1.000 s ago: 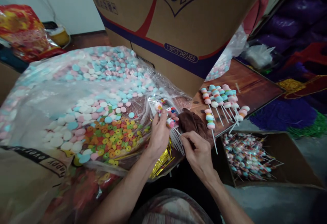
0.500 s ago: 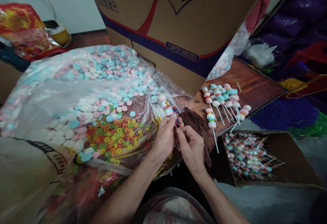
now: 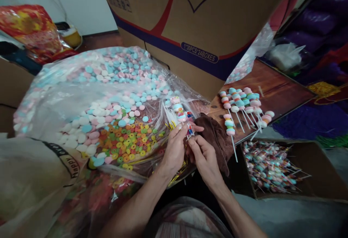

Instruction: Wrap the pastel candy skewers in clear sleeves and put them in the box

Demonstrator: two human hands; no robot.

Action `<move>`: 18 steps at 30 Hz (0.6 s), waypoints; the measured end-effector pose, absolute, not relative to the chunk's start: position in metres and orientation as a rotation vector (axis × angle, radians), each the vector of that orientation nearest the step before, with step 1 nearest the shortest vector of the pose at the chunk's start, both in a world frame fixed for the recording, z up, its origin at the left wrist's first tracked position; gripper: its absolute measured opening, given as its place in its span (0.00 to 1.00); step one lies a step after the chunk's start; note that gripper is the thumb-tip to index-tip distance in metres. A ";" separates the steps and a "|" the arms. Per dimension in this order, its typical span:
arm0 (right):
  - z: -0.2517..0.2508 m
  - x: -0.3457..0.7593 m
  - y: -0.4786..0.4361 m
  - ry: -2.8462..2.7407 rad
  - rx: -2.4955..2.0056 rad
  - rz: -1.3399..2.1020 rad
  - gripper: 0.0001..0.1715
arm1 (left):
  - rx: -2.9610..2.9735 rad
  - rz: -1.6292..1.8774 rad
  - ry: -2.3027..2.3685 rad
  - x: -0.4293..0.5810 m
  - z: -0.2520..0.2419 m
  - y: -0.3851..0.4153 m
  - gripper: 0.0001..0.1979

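A marshmallow candy skewer (image 3: 178,108) in a clear printed wrapper slants up from my hands, its pink, blue and orange pieces stacked in a row. My left hand (image 3: 175,147) is closed around its lower end. My right hand (image 3: 204,154) pinches at the bottom of the wrapper beside it, fingertips close together; the stick there is mostly hidden. Red and blue print on the wrapper (image 3: 190,130) shows between the fingers. White sticks (image 3: 169,112) and gold twist ties (image 3: 171,125) lie just left of the skewer. Right of my hands is a brown cloth (image 3: 216,140).
A plastic sheet holds pastel candies (image 3: 87,127) and fruit-coloured rings (image 3: 130,140). Unwrapped candy skewers (image 3: 240,100) lie on the table's right. Below them, an open carton (image 3: 320,169) holds many wrapped ones. A large cardboard box (image 3: 168,24) stands behind.
The view has shifted slightly, so the surroundings sit further right. My left fingers have spread a little over the wrapper, and more of its red and blue print shows between my hands.
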State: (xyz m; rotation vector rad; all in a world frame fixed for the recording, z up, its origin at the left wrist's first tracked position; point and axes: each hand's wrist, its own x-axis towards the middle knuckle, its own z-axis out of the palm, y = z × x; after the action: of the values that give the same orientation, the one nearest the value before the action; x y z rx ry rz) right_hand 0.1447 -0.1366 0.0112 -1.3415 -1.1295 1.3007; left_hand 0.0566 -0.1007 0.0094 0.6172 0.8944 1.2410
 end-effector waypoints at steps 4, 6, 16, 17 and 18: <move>0.019 0.137 -0.126 -0.949 -1.246 1.373 0.19 | 0.639 1.231 0.835 0.049 0.017 -0.102 0.11; 0.023 0.134 -0.121 -0.806 -1.166 1.466 0.21 | 0.571 1.154 0.747 0.041 0.025 -0.101 0.12; 0.021 0.161 -0.140 -1.774 -1.629 0.892 0.14 | 0.367 1.297 0.729 0.016 0.033 -0.087 0.12; 0.016 0.161 -0.145 -1.841 -1.703 0.803 0.13 | 0.382 1.306 0.757 0.016 0.032 -0.085 0.12; 0.011 0.159 -0.150 -1.900 -1.765 0.731 0.12 | 0.407 1.304 0.778 0.015 0.031 -0.085 0.12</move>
State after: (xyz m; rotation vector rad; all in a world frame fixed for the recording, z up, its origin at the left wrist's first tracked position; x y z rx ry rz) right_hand 0.1590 -0.1497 0.0109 -1.7654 -1.8996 0.7313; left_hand 0.0155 -0.0845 0.0309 0.4066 0.7776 1.3039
